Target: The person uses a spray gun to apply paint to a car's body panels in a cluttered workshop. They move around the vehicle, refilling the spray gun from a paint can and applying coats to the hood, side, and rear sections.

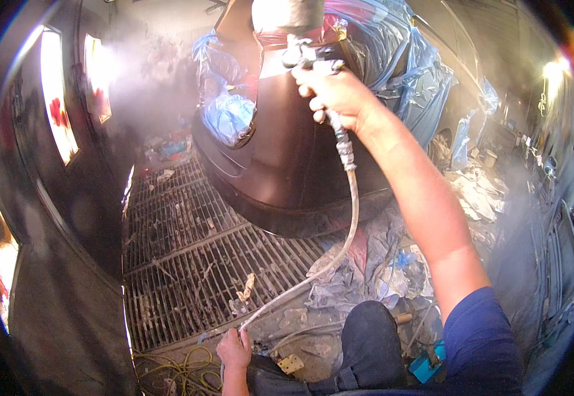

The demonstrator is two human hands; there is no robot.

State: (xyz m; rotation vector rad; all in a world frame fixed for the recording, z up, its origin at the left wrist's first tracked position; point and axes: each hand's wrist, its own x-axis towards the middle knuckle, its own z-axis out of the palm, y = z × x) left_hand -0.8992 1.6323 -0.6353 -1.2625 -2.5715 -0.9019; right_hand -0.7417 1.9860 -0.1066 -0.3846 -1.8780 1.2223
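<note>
My right hand [341,98] is wrapped round the handle of a spray gun [302,54], raised in front of a dark, glossy car body [290,138]. A pale cup [288,14] sits on top of the gun. From the taped lower end of the handle a thin, light air hose [353,228] curves down and to the left. Low in the view, my left hand [234,350] is closed round that same hose, well away from the car. Blue plastic film [227,119] fills an opening in the body, and more covers its upper right.
Under the car lies a metal floor grating [188,264] strewn with debris. Crumpled sheeting [366,264] spreads on the right. A yellow hose [181,369] coils near my left hand, and a teal object [427,363] lies by my right leg. Haze hangs about lit windows [59,99].
</note>
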